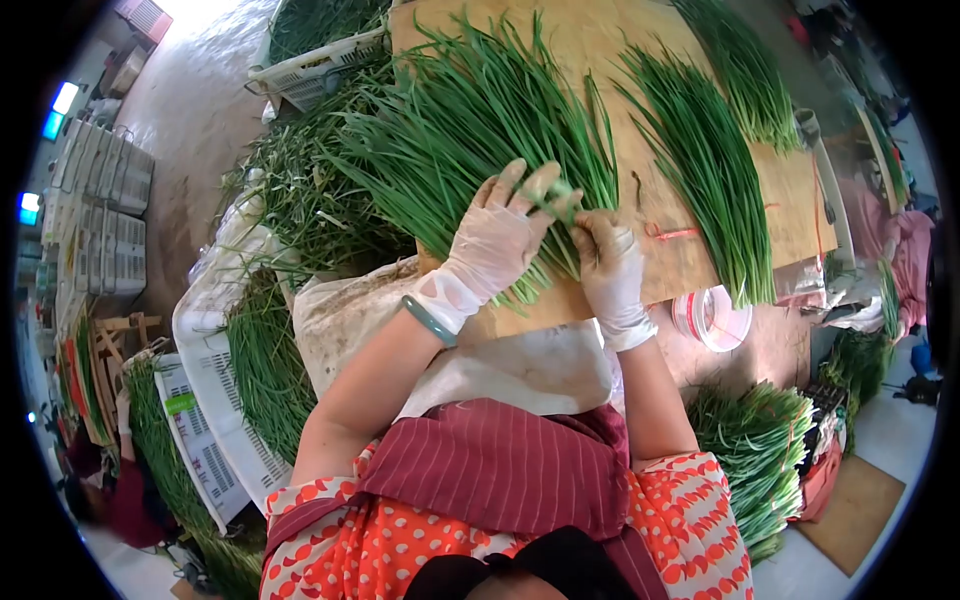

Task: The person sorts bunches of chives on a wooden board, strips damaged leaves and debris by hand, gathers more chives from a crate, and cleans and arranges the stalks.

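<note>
A loose pile of garlic chives (500, 110) lies on the wooden board (640, 270), its pale stem ends toward my body. My left hand (500, 235), in a thin translucent glove with a green bangle at the wrist, rests over the stems with its fingers apart. My right hand (610, 262), also gloved, is closed in a pinch at the pile's right edge. A blurred pale green chive stalk (563, 198) runs from its fingertips toward my left fingers. To the right lies a neat bunch of chives (715, 180), with a red tie (672, 232) beside it.
Another chive bunch (755, 85) lies at the far right of the board. Trimmed leaves (320, 180) heap up on the left near a white crate (310, 75). Bundled chives (755, 455) stand below right, near a roll of tape or ribbon (712, 318). A co-worker's sleeve (135, 500) shows lower left.
</note>
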Available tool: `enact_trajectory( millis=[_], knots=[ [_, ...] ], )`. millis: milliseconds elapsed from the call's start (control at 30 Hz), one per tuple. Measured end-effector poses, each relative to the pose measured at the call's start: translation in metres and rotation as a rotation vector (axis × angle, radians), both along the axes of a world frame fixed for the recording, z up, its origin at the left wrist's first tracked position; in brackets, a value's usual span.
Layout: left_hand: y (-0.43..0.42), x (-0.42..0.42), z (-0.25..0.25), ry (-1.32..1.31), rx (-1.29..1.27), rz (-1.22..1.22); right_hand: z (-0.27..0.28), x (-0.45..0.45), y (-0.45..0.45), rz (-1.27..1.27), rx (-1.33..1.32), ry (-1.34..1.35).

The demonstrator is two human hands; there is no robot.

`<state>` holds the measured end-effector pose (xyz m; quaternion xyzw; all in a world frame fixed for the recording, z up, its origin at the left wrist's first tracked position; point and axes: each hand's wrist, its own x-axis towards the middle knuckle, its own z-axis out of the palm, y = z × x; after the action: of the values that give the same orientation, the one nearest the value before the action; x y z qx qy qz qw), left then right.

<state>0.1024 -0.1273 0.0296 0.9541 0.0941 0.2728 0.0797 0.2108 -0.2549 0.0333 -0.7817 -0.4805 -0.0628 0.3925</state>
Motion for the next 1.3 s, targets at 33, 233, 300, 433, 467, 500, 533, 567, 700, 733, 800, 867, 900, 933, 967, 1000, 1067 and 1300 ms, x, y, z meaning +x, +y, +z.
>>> enact_trajectory(
  millis=[33, 233, 300, 433, 467, 500, 533, 567, 700, 733, 800, 867, 900, 933, 967, 1000, 1067, 1300],
  knots=[
    [0.002, 0.001, -0.006, 0.116, 0.026, 0.012, 0.0, -0.002, -0.003, 0.115, 0.083, 0.025],
    [0.003, 0.002, -0.013, 0.184, -0.01, 0.033, 0.021, -0.011, -0.021, 0.355, -0.011, 0.16],
    [0.003, 0.0, -0.01, 0.159, -0.068, 0.01, 0.032, -0.007, -0.027, 0.394, -0.116, 0.171],
    [0.001, 0.002, -0.013, 0.174, -0.065, 0.035, 0.044, -0.005, -0.036, 0.476, -0.308, 0.184],
    [0.0, 0.003, -0.014, 0.172, -0.061, 0.043, 0.054, -0.007, -0.039, 0.479, -0.309, 0.183],
    [0.0, 0.003, -0.014, 0.169, -0.056, 0.053, 0.067, -0.01, -0.043, 0.572, -0.407, 0.308],
    [-0.001, 0.002, -0.014, 0.169, -0.057, 0.057, 0.076, -0.013, -0.047, 0.663, -0.507, 0.435],
    [-0.001, 0.001, -0.013, 0.159, -0.069, 0.053, 0.08, -0.015, -0.05, 0.666, -0.508, 0.434],
    [-0.002, -0.003, -0.006, 0.1, -0.093, 0.071, 0.113, -0.019, -0.033, 0.95, -0.639, 0.374],
    [-0.002, -0.006, -0.003, 0.058, -0.103, 0.094, 0.117, -0.016, -0.016, 0.877, -0.717, 0.251],
    [-0.001, -0.017, -0.004, 0.034, -0.086, 0.124, 0.122, -0.009, 0.025, 0.84, -0.561, 0.24],
    [-0.004, -0.027, -0.013, 0.386, -0.132, 0.239, 0.122, -0.018, 0.072, 0.835, -0.105, 0.583],
    [-0.005, -0.029, -0.013, 0.115, -0.099, 0.224, 0.124, -0.022, 0.092, 0.795, 0.118, 0.809],
    [-0.005, -0.031, -0.011, 0.116, -0.095, 0.228, 0.118, -0.013, 0.107, 0.799, 0.122, 0.81],
    [-0.006, -0.032, -0.009, 0.112, -0.127, 0.252, 0.105, -0.003, 0.122, 0.634, 0.028, 0.453],
    [-0.008, -0.033, -0.007, 0.106, -0.161, 0.275, 0.094, 0.003, 0.128, 0.459, -0.063, 0.099],
    [-0.009, -0.035, -0.005, 0.08, -0.141, 0.286, 0.085, 0.002, 0.115, 0.244, -0.512, -0.239],
    [-0.017, -0.042, -0.01, 0.027, -0.143, 0.376, 0.009, 0.031, 0.094, 0.098, -0.316, -0.212]
  ],
)
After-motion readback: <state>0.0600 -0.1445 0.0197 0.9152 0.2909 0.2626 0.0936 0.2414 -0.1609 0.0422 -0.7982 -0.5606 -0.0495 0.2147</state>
